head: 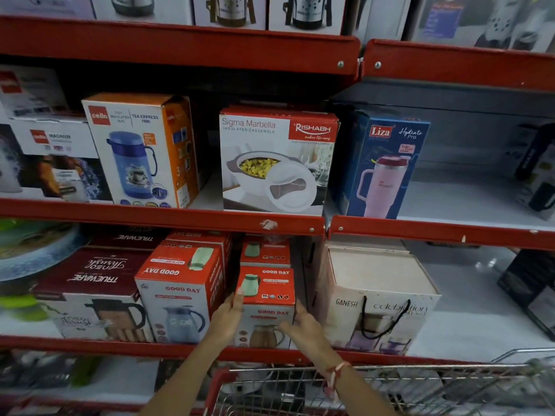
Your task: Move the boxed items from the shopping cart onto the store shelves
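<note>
2 hands, left hand (pixel 229 318) and right hand (pixel 301 327), grip clamped on Good Day box (pixel 265 298).

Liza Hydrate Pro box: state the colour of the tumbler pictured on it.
Pink tumbler with a dark red lid on the Liza box, head view.

Place: a shop aisle selling housewares.
Shelving: red metal store shelves (pixel 180 216) in tiers.
Stock: boxed goods facing out, such as a casserole box (pixel 277 163) and a flask box (pixel 141 151).
Cart: wire shopping cart (pixel 390 388) at the bottom edge.
</note>
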Motion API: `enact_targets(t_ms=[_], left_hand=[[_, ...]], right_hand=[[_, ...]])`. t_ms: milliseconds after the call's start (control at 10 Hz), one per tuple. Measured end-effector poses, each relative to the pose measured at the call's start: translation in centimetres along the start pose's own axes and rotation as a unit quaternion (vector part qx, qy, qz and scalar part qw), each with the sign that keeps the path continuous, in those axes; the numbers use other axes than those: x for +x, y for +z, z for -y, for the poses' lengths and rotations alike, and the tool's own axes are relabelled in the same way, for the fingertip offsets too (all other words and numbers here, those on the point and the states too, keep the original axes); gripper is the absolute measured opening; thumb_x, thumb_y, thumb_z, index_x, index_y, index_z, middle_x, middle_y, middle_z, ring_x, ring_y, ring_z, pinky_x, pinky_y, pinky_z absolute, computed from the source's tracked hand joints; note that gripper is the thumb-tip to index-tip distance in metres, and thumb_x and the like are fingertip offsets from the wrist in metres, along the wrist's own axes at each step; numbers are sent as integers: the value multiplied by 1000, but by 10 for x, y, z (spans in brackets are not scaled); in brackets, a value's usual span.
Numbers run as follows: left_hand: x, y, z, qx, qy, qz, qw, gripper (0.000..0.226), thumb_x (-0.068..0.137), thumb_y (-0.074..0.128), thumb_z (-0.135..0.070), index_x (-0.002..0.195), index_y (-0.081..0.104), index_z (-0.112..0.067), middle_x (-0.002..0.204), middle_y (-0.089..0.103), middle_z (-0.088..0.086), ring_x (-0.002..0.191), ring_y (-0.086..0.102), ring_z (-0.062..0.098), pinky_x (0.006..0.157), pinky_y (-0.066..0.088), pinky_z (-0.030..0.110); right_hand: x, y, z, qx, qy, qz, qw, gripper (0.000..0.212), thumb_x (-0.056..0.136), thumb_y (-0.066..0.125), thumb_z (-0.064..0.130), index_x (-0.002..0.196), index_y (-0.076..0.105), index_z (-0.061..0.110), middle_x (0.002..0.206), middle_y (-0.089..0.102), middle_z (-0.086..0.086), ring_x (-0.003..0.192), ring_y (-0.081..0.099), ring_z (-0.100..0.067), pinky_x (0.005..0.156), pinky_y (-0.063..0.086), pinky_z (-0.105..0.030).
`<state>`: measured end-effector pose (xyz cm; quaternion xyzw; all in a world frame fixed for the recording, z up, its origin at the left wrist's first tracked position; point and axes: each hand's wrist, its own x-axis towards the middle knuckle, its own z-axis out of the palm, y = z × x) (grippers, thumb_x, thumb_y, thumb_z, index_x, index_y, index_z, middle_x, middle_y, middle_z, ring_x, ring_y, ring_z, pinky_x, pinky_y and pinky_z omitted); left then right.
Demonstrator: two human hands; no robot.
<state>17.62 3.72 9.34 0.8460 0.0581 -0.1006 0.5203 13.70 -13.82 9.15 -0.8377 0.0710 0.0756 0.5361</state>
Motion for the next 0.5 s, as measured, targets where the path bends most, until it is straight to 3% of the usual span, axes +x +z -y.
enact_targets(t_ms=[200,300,400,500], left_hand=[[-5,-5,1,-6,2,17,1000,61,94,20,-57,142,37,-23,136,55,11,126,50,30,110,38,45],[-7,-9,-1,-4,-13,49,999,66,93,20,-60,144,33,-21,139,52,11,129,48,30,112,35,48],[-14,-17,-9,35,12,53,998,65,94,22,-58,142,35,-16,131,58,8,120,56,22,105,44,40],[-31,-30,-48,21,153,-19,988,60,88,21,-64,121,55,-27,95,69,-7,78,64,-8,72,53,15]], right_hand=[[-2,-4,3,-23,9,37,999,53,86,63,24,132,38,37,109,63,13,101,57,-6,91,43,-23],[-2,-4,8,-64,15,50,997,48,86,64,26,121,35,41,104,60,16,113,58,-12,98,43,-29],[-12,-6,19,-95,12,32,995,70,87,64,26,143,23,26,115,64,4,116,57,-13,90,44,-17],[-16,-17,52,-93,-85,-39,991,62,87,63,26,141,32,24,123,64,2,111,62,-12,94,51,-24]])
